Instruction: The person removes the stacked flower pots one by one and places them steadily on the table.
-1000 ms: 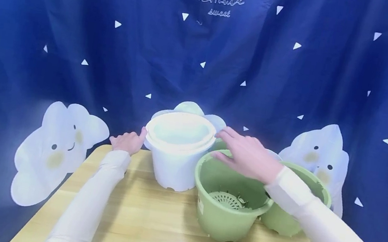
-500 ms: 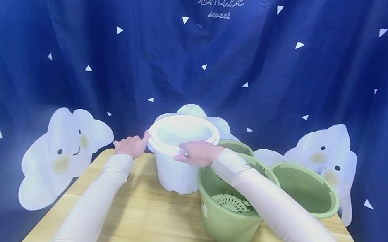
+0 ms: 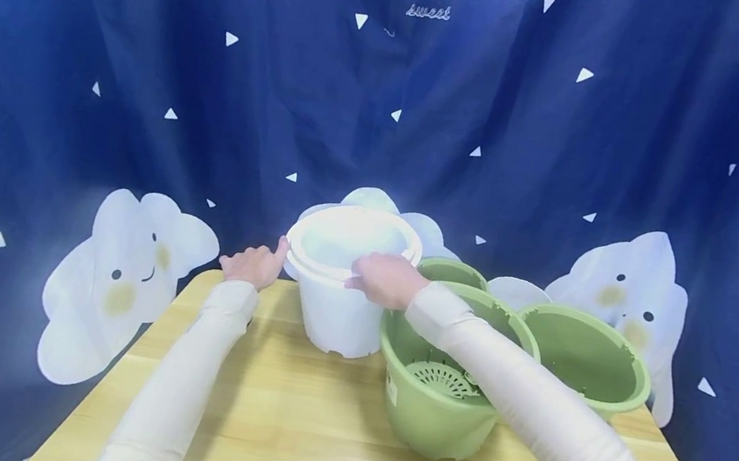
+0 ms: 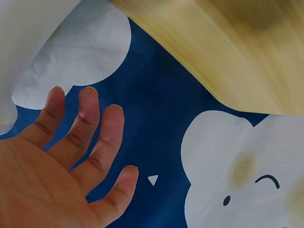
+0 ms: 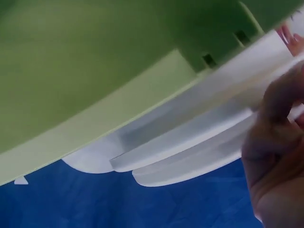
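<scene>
Two white plastic flower pots (image 3: 339,314), one nested in the other, stand upright on the table; two stacked rims show. My right hand (image 3: 387,279) grips the near right part of the rim with curled fingers. In the right wrist view, that hand (image 5: 278,156) is beside the white rims (image 5: 190,142), its fingertips partly out of frame. At the left side of the rim is my left hand (image 3: 254,265), its thumb at the edge. The left wrist view shows its fingers (image 4: 108,137) spread and loosely extended, holding nothing.
A green pot (image 3: 437,424) with a slotted base stands right of the white ones, under my right forearm. Behind it are a second green pot (image 3: 455,272) and, further right, a third (image 3: 587,355). The wooden table (image 3: 290,426) ends before a blue curtain (image 3: 290,91).
My right hand has moved left and down from above the front green pot onto the white rim and has taken hold of it. The left hand stays at the left side of the rim.
</scene>
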The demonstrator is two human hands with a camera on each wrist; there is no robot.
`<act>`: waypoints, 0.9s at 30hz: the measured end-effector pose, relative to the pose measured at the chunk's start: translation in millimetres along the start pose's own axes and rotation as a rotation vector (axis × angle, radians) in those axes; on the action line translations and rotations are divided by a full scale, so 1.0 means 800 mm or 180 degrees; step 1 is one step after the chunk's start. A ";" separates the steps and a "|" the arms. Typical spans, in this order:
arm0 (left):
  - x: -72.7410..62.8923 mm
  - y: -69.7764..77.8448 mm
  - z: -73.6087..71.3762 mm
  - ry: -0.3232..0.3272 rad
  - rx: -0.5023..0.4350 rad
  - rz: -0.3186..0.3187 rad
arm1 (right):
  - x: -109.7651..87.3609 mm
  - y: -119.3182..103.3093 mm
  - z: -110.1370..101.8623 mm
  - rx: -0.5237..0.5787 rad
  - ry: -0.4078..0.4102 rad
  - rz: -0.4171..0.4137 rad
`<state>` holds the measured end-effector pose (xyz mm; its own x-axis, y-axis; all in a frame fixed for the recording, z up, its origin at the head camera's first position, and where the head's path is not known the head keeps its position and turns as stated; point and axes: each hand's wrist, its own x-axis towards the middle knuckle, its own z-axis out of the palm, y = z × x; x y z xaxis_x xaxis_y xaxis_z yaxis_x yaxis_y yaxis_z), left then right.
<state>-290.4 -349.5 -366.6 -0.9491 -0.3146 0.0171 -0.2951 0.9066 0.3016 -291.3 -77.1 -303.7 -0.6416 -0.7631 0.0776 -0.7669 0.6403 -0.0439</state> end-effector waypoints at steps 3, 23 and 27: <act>0.003 -0.001 -0.003 0.0013 0.0016 -0.0027 | 0.003 -0.004 -0.003 -0.0181 0.0201 0.0018; 0.005 0.001 -0.007 0.0079 0.0020 0.0020 | -0.002 0.012 -0.027 -0.0908 0.1269 -0.0270; 0.005 0.000 -0.004 0.0094 -0.0021 0.0007 | -0.006 0.012 -0.032 -0.1171 0.1559 -0.0376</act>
<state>-293.9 -351.7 -363.2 -0.9460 -0.3210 0.0458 -0.2923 0.9055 0.3077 -295.1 -65.1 -279.4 -0.4040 -0.7576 0.5127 -0.7205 0.6088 0.3320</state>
